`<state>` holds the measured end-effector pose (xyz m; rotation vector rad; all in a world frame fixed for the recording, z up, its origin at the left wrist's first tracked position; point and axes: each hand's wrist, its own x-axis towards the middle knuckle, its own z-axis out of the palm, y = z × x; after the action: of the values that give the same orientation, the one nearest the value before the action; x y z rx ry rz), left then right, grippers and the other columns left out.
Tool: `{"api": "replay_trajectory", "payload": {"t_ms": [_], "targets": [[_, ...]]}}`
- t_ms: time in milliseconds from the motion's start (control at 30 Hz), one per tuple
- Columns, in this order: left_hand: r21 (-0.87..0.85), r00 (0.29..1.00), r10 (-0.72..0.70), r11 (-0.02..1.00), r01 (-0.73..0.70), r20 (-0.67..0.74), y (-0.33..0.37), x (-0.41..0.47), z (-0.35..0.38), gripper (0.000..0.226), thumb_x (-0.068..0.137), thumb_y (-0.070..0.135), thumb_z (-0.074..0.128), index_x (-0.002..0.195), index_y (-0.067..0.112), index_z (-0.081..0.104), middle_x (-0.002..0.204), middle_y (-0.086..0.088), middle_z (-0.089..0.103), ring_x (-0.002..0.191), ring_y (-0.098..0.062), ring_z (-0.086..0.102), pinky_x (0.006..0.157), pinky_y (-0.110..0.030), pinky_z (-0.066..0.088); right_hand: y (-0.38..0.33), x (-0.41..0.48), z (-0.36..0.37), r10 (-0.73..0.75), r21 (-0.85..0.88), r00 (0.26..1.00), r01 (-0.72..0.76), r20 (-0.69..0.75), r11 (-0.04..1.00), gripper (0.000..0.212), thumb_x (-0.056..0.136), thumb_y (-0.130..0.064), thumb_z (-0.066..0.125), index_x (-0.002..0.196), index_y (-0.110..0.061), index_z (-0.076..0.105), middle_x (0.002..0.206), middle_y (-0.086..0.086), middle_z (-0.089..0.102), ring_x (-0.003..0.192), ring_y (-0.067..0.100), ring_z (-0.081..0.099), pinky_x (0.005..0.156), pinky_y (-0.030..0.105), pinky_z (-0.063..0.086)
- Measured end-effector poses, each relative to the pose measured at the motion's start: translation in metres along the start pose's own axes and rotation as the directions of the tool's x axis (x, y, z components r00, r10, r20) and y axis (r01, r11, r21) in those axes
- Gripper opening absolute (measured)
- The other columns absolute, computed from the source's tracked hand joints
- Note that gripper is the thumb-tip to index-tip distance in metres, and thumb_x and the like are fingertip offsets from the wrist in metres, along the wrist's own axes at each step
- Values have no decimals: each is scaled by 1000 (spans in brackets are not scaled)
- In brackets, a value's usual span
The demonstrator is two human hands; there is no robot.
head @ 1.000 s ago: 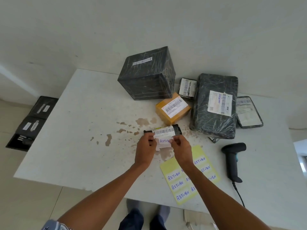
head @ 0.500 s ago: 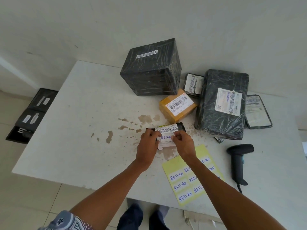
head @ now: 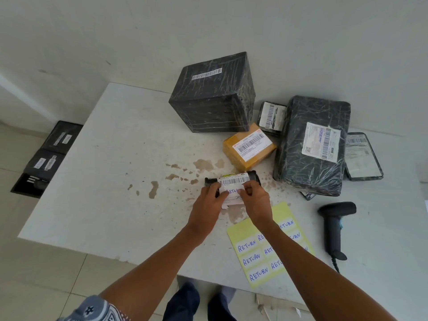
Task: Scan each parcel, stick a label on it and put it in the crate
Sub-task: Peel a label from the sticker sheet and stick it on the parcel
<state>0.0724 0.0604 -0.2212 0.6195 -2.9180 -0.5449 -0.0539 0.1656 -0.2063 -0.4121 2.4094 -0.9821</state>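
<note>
Small parcel (head: 231, 180): my left hand (head: 207, 209) and right hand (head: 256, 202) pinch a label (head: 232, 190) onto it (crate (head: 22, 189) next); other parcels (head: 249, 148) wait.

Small black parcel (head: 234, 181) lies flat, white RETURN label (head: 231, 190) against it.

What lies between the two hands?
A white RETURN label, which the left hand and right hand pinch at its ends, over the small black parcel. The head view shows it.
</note>
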Motion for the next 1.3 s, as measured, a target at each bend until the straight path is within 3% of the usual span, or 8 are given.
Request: {"api": "replay_trajectory", "payload": {"t_ms": [300,467,567,633,767,1067,1200,1300], "targets": [[173,980,200,964,-200,17,-4,-5,-1,61,64,5,87,121,10,67,126,-3,66,88,-20,64,57,-28,56,-11,-10,8,-18,-347,992,-27,-125,938,31,92,-33,67,115,-14,59,106,7,69,101,27,59,78,36,48],[177,984,172,968,-176,41,-2,-4,-2,62,65,6,87,123,9,67,128,-5,65,93,-22,65,61,-29,58,-9,-29,15,-122,-434,960,1,-252,901,73,89,-26,67,148,-4,31,127,18,49,113,33,52,89,41,49],[167,988,152,974,-155,35,0,-5,-1,63,67,7,86,126,11,65,131,-4,64,97,-23,64,64,-30,59,12,-44,21,-388,-654,918,246,-79,715,72,90,-12,54,156,-13,24,148,29,34,133,42,39,106,50,42],[156,989,144,977,-148,40,1,-6,0,63,68,8,84,128,13,64,133,-2,63,99,-23,62,65,-30,59,25,-47,24,-381,-686,923,308,49,659,78,90,-10,51,158,-25,17,157,35,15,145,49,20,117,57,27],[177,988,141,973,-149,58,-2,-4,1,66,65,8,88,127,11,64,131,-3,63,99,-22,62,65,-30,60,37,-39,18,-246,-719,968,203,45,665,82,93,-19,43,158,-31,-5,159,35,-6,148,50,2,121,57,13],[169,983,182,969,-181,6,-7,-12,4,46,74,17,82,119,14,71,134,-1,63,100,-21,63,69,-28,60,36,-35,16,-179,-649,978,208,111,732,84,96,-19,44,157,-26,-12,160,30,-8,148,46,9,119,54,24],[-142,994,-77,988,66,-76,5,-2,-4,13,96,20,62,106,12,64,117,-3,62,104,-18,58,76,-24,57,26,-30,8,-211,-399,977,186,-21,898,66,100,-17,42,158,-12,13,156,27,19,137,42,34,110,49,39],[-446,884,-466,796,408,-24,14,9,-7,38,95,23,63,129,13,49,125,-8,48,118,-24,48,87,-29,51,14,-17,-1,-34,-66,995,28,-89,997,72,100,-27,54,157,-8,15,144,22,34,126,37,42,106,48,42]]}}
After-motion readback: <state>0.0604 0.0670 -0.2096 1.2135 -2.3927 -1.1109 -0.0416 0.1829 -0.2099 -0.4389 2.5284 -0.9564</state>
